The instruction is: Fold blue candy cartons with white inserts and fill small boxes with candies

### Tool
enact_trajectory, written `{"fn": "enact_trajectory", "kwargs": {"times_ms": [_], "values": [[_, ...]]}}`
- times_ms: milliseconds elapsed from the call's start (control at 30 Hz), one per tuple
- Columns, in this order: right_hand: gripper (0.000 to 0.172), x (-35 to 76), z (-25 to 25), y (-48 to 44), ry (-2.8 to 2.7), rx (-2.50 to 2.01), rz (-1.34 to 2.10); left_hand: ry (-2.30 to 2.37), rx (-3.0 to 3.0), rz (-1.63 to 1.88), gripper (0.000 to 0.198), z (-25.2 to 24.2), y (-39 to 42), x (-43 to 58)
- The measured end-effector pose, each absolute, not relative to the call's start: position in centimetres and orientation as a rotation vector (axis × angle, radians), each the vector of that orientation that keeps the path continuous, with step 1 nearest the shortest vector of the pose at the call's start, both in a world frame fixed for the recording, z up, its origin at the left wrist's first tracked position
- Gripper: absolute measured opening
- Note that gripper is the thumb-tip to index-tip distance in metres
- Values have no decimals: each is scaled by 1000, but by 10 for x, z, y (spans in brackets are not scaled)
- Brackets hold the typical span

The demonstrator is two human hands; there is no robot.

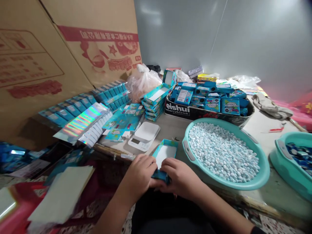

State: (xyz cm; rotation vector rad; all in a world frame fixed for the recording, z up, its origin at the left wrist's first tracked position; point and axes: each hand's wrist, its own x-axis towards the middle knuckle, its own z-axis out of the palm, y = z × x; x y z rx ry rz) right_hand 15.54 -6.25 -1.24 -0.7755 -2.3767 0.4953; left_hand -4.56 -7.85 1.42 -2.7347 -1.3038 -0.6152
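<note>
The left hand (140,170) and right hand (181,177), fingers closed on the near end of an open blue carton tray (166,152) at the front edge of the desk (172,127). Right of the tray, a turquoise basin (265,170) of pale-blue and white candy-like pieces (221,152); beyond it to the left, a white digital scale (145,132). Farther back, stacked blue trays (154,105) and a black carton (179,110) of small blue boxes (212,104).

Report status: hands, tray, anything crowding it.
Left hand and right hand gripping near end of blue tray. Tray open-topped, white inside. White scale close on left, full turquoise basin close on right.
</note>
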Motion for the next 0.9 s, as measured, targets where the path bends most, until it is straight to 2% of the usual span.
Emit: {"fn": "enact_trajectory", "kwargs": {"times_ms": [100,233,333,400,433,633,733,800,900], "values": [[21,155,-32,-66,-2454,-792,467,-1335,-2826,-435,38,-11,-79,-40],[20,157,-59,-76,-2462,-852,485,-1307,-2941,-236,37,-41,-81,-31],[18,161,-70,-79,-2465,-900,507,-1387,-2935,-365,29,-50,-86,-24],[17,164,-71,-76,-2449,-910,518,-1568,-2788,-709,23,-52,-91,-21],[16,167,-69,-74,-2416,-922,517,-1710,-2651,-949,26,-54,-93,-20],[14,165,-46,-69,-2123,-994,388,-2745,-1574,-2741,76,-64,-100,-14],[16,153,-40,-74,-2172,-938,433,-2492,-1304,-3644,81,-63,-99,-9],[17,147,-41,-76,-2209,-932,489,-2247,-1182,-3880,76,-61,-99,-7],[17,148,-44,-77,-2270,-967,550,-2330,-1182,-3712,66,-60,-99,-5]]}}
